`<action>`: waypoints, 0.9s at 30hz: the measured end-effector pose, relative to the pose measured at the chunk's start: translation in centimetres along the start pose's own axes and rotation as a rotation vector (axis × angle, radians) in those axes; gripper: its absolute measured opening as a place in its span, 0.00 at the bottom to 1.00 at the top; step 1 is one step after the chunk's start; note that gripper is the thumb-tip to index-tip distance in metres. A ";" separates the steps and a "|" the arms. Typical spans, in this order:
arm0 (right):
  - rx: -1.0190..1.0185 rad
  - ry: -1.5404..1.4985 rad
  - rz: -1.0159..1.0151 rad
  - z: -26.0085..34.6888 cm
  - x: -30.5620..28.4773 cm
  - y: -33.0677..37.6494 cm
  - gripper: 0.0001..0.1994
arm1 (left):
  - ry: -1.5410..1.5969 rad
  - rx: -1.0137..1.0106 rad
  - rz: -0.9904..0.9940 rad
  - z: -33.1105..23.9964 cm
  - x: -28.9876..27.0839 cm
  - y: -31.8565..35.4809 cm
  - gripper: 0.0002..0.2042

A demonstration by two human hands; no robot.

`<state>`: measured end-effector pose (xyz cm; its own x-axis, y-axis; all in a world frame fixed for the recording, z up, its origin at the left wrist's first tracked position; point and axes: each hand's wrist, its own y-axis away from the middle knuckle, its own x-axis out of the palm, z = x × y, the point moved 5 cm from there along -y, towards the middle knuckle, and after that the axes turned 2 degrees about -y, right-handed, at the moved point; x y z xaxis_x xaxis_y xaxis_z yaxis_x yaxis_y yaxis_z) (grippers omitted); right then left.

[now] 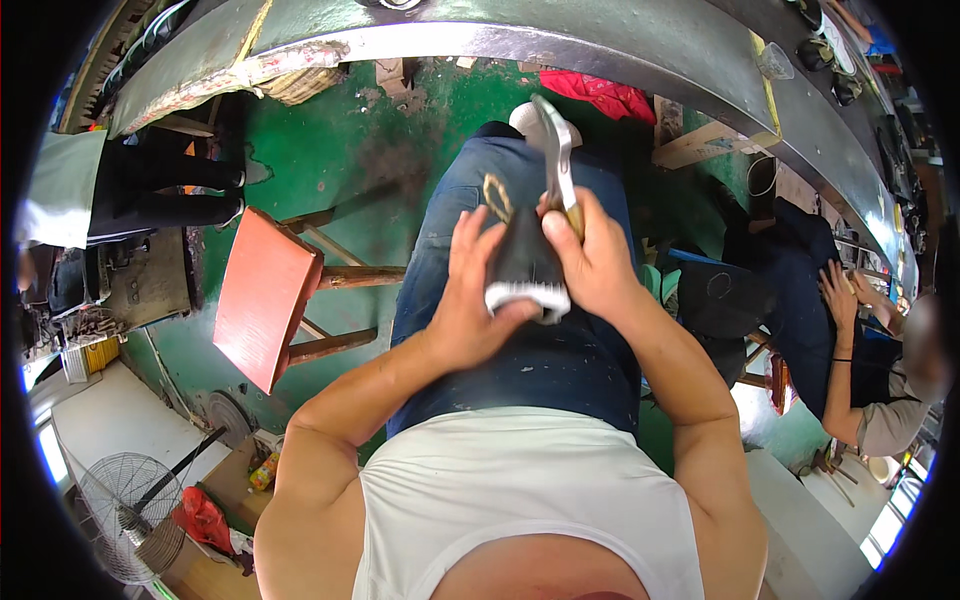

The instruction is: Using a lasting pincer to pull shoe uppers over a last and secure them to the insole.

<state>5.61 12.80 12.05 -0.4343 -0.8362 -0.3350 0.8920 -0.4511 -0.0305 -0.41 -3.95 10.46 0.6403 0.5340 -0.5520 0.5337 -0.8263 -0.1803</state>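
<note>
Above my lap, a black shoe upper (522, 252) with a white pleated edge (530, 297) is held with that edge toward me. My left hand (468, 295) grips its left side, the thumb pressed against the white edge. A small loop of cord (495, 198) sticks up at its far end. My right hand (600, 258) is closed around a silvery metal tool (559, 155) with a curved head and a yellowish grip, which looks like lasting pincers. That hand also rests against the upper's right side. The tool's head points away from me and is partly blurred.
A long metal-edged bench (440, 42) curves across the far side. To my left stands a stool with a red seat (268, 300), and beyond it another person (150, 190). At right a seated person (850, 340) works. A fan (130, 515) stands lower left; red cloth (600, 95) lies under the bench.
</note>
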 end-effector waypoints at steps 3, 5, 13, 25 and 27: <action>0.103 0.022 -0.033 -4.2 -0.9 -0.5 0.22 | 0.127 -0.293 0.028 5.9 2.8 1.1 0.32; 0.268 -0.095 -0.014 -6.0 -0.4 0.6 0.25 | 0.205 -0.413 -0.039 7.3 2.8 -0.2 0.23; 0.596 -0.129 0.024 -10.4 2.1 4.8 0.21 | 0.384 -0.659 0.256 9.9 5.3 -2.1 0.18; 0.637 0.045 0.144 -10.7 -6.2 8.3 0.14 | 0.791 -0.599 0.619 8.6 7.7 -1.9 0.44; 0.655 0.213 0.186 -8.2 -7.4 9.2 0.14 | 0.678 -0.571 0.590 9.7 8.6 -0.9 0.43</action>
<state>18.02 17.37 6.52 -0.1890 -0.8686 -0.4581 0.6609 -0.4575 0.5949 -0.75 -0.35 -2.03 0.9623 0.2101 0.1727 0.1058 -0.8743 0.4738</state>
